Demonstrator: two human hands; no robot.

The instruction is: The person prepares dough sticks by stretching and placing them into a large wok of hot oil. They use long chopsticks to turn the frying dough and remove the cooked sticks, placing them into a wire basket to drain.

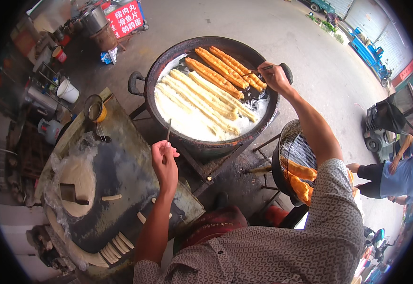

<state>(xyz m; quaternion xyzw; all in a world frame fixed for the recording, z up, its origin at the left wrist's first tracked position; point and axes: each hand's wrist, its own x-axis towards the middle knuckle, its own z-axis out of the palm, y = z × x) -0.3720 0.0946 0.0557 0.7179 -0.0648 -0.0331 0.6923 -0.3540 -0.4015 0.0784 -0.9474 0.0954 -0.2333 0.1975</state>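
Observation:
A big black wok of bubbling oil stands before me. In its far part float several golden-brown fried dough sticks; several pale dough sticks lie nearer, amid white foam. My right hand, above the wok's right rim, grips a thin dark stick whose tip reaches towards the browned sticks. Below the near left rim, my left hand pinches another slim stick pointing up at the rim. Whether its tip touches the wok, I cannot tell.
At left, a worktable bears a plastic-covered dough slab, a broad-bladed cutter, cut dough strips and a strainer. A mesh-lined pan at right holds fried dough. A person stands beyond.

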